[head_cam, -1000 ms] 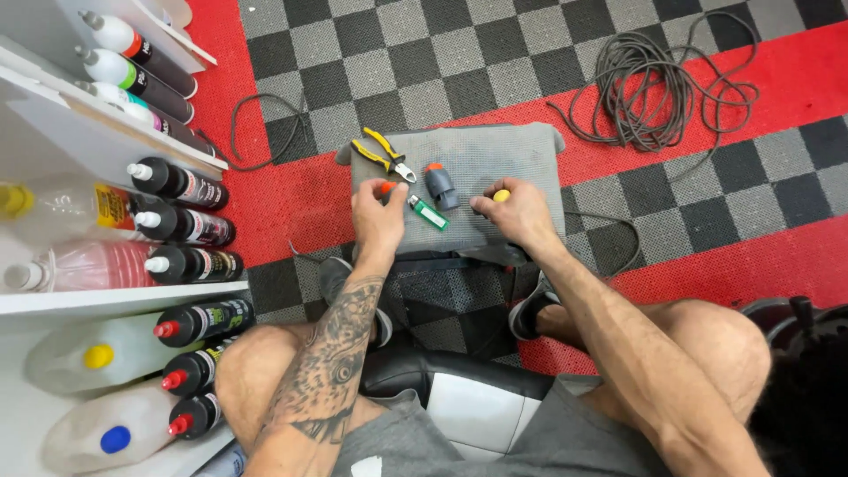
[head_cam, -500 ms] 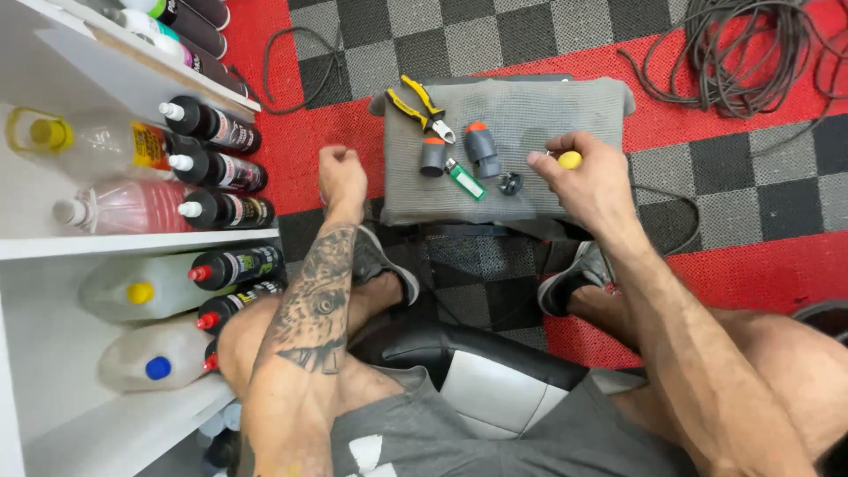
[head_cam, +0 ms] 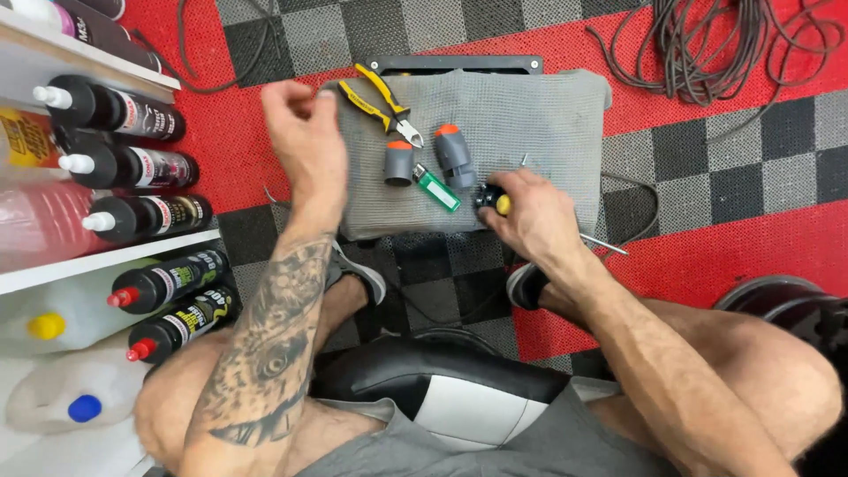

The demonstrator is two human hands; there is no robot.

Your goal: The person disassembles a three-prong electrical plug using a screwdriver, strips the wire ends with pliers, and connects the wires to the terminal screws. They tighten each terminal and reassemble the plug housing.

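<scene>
A grey cloth point(head_cam: 539, 110) lies over a low black stand on the floor in front of me. On it are yellow-and-black pliers point(head_cam: 380, 102), two grey cylindrical fittings with orange ends point(head_cam: 399, 162) point(head_cam: 455, 155) and a green lighter point(head_cam: 436, 188). My right hand point(head_cam: 534, 216) grips a screwdriver by its black-and-yellow handle point(head_cam: 495, 202) at the cloth's near edge; the metal shaft point(head_cam: 606, 245) sticks out to the right. My left hand point(head_cam: 305, 141) hovers over the cloth's left edge, fingers curled away from me. Whether it holds anything is hidden.
A white shelf on the left carries black bottles point(head_cam: 132, 115) with white or red caps and pale jugs point(head_cam: 62, 402). A coiled dark cable point(head_cam: 707, 44) lies at the top right. I sit on a black-and-white stool point(head_cam: 442, 389) on red and grey checkered tiles.
The view has moved closer to the cloth. My right hand shifted left to the cloth's near edge with the screwdriver. My left hand rose toward the cloth's left corner.
</scene>
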